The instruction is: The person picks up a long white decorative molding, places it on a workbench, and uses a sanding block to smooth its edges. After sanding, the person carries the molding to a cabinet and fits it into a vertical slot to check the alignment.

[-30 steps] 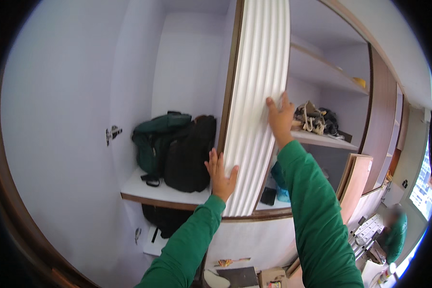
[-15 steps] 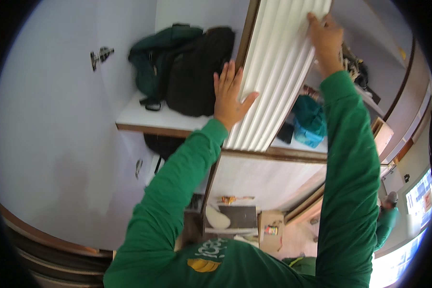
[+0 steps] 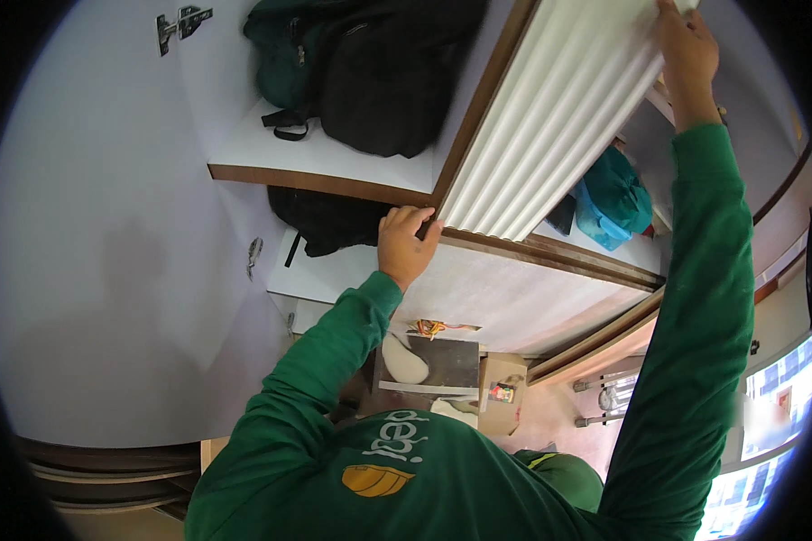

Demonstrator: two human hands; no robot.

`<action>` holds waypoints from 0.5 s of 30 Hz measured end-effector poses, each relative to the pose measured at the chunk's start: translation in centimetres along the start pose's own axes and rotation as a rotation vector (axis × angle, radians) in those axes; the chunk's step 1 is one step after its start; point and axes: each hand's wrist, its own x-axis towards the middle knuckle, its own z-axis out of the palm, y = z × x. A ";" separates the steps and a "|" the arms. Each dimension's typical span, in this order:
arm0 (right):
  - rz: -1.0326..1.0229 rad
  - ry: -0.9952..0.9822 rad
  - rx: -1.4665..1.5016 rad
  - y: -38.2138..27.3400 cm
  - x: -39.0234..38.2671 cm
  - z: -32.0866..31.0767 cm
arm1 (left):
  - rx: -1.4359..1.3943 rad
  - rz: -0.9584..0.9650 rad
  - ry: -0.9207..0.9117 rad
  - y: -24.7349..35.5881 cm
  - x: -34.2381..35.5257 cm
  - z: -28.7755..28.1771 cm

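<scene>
A white fluted panel (image 3: 550,117) leans at a slant across the cabinet front, beside the brown-edged upright (image 3: 487,104). My right hand (image 3: 691,63) reaches far up and is closed on the panel's right edge near its upper end. Lower down, my left hand (image 3: 408,245) is closed, its fingers curled over the brown cabinet edge near the panel's lower left corner. The fingertips of both hands are partly hidden. The panel's lower end meets the brown ledge (image 3: 550,257).
Dark backpacks (image 3: 379,81) lie on the left shelf (image 3: 334,180). Teal and blue bags (image 3: 615,198) sit in the right compartment. An open grey door (image 3: 90,270) stands at left. Below are a cardboard box (image 3: 503,415), loose wires (image 3: 429,329) and a metal stand (image 3: 604,397).
My left hand has moved down from the panel's face to the cabinet edge at its lower corner, its fingers curling in. My right hand still grips the panel's edge. The view has shifted.
</scene>
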 end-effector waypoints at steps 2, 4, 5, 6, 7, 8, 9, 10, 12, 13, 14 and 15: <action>0.038 -0.045 0.007 2.7 2.6 -0.6 | -0.050 -0.025 0.033 1.0 -0.1 1.7; 0.022 0.000 -0.046 2.9 2.6 0.3 | -0.015 -0.042 0.073 1.3 -0.3 1.9; 0.034 -0.010 -0.023 2.5 1.9 0.3 | 0.002 -0.078 0.090 1.3 -0.4 2.0; 0.045 -0.019 -0.003 2.2 1.5 0.5 | 0.006 -0.073 0.110 1.1 -0.6 2.2; -0.002 0.042 0.022 2.6 1.4 1.2 | 0.009 -0.069 0.130 0.8 -0.8 2.4; -0.058 0.108 0.038 2.8 1.7 1.5 | 0.001 -0.063 0.151 0.7 -0.8 2.9; -0.043 0.096 0.029 2.4 1.0 1.4 | 0.002 -0.054 0.168 0.3 -1.0 3.1; -0.027 0.084 0.019 2.4 0.7 1.7 | 0.002 -0.046 0.183 -0.1 -1.2 3.2; -0.019 0.068 0.072 2.6 1.6 1.4 | -0.003 -0.017 0.210 0.0 -0.7 3.1; -0.011 0.088 0.108 2.7 1.9 1.4 | -0.005 -0.013 0.221 0.0 -0.5 3.1; 0.000 0.104 0.133 2.9 2.0 1.6 | -0.013 -0.015 0.225 0.0 -0.6 3.3; 0.009 0.051 0.183 3.2 2.4 1.6 | -0.023 -0.031 0.220 0.1 -0.6 3.5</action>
